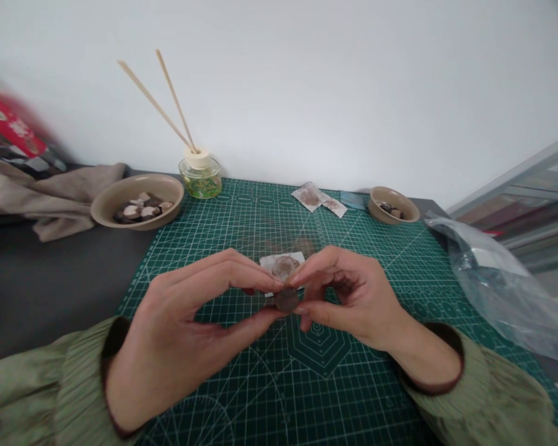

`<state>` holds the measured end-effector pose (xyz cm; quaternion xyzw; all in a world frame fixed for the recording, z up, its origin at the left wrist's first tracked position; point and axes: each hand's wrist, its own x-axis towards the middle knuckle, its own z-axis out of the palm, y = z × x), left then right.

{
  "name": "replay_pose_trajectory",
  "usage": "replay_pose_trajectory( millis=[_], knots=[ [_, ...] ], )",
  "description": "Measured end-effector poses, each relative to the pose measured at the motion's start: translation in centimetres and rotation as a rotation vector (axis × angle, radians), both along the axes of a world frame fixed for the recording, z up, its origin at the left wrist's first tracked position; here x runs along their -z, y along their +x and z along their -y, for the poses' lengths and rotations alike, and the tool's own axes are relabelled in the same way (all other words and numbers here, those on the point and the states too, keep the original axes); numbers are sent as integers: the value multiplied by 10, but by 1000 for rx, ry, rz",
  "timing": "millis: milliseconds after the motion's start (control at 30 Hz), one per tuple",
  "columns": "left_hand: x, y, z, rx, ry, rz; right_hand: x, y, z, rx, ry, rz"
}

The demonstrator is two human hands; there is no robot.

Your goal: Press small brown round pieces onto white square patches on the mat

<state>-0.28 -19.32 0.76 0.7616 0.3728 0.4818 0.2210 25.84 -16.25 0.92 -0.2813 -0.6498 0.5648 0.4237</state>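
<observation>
Over the mat, my left hand and my right hand meet at a small round dark brown piece. The thumb and forefinger of each hand pinch its edges, so both are closed on it. Its flat face is turned toward me; what it is made of I cannot tell. Just behind my fingertips lies a small white paper with a brownish round patch on it, partly hidden by my hands. Under everything is a green cutting mat with white grid lines.
At the left stands a beige bowl of brown and whitish pieces, beside a reed diffuser and a cloth. Two brown-smudged papers lie at the back. A smaller bowl and a clear plastic bag are on the right.
</observation>
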Motion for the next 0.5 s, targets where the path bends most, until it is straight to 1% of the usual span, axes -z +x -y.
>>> replay_pose_trajectory(
  millis=[167,367,500],
  knots=[
    [-1,-1,0,-7,10,-14,1,-1,0,0,1,11],
    [-6,0,-4,51,35,10,4,-1,-2,-39,6,-58],
    [-7,0,-4,59,34,26,5,-1,-3,-41,5,-80]
  ],
)
